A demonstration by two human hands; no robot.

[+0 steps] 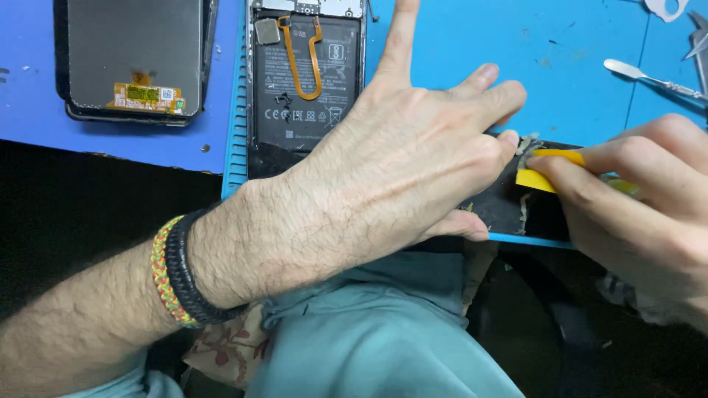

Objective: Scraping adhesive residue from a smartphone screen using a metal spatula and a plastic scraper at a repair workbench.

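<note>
- The left hand [398, 169], wrist ringed by a black cord band and a woven red-and-yellow bracelet [177, 274], lies spread and flat over a black flat panel [509, 203] at the near edge of the bench; its fingers are extended rather than curled, so it holds the panel down by pressure, not by a closed grip.
- The right hand [641, 199] pinches a small yellow plastic wedge [547, 171] between thumb and fingers, its grip closed on the tool; the wedge's tip meets the panel's upper edge, where grey adhesive residue [528, 144] has gathered just beside the left fingertips.
- The blue work mat [590, 66] carries the parts: an opened phone body with black battery and orange flex cable [306, 74] beyond the left hand, serving as a shallow housing for those components.
- A detached dark screen assembly [133, 59] rests toward the far left corner.
- A metal spatula tool [649, 77] lies near the right edge.
</note>
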